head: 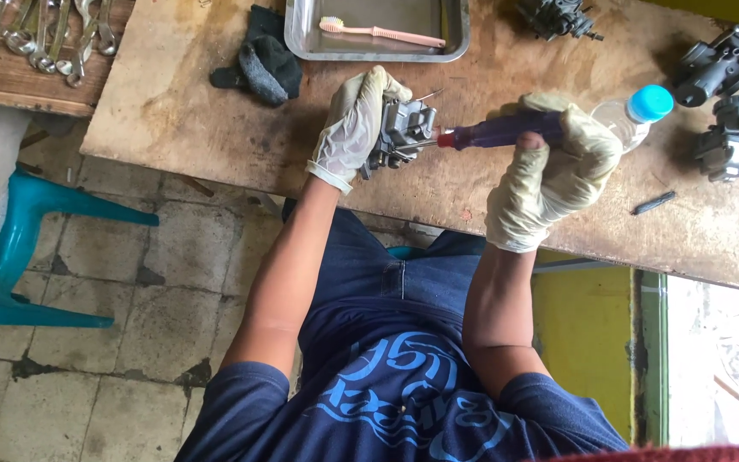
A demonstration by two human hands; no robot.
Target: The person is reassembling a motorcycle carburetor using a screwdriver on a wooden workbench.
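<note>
The left hand (354, 127) wore a pale glove, and its fingers were wrapped tight around a small grey metal engine part (401, 133). The part sat just above the near edge of the wooden table (215, 128), near the middle. The right hand (549, 171), gloved too, had its fingers closed around the purple handle of a screwdriver (493, 133). The screwdriver lay flat, and its thin metal tip touched the engine part from the right.

Just beyond the right hand lay a clear plastic bottle (630, 115) with a blue cap. Far on the right sat more dark engine parts (724, 103). A metal tray (301, 34) stood at the far side with a pink toothbrush (378, 32) in it. A dark rag (263, 60) lay to its left. Shiny wrenches (36, 38) were piled far left. A teal plastic chair (10, 257) stood on the floor at the left.
</note>
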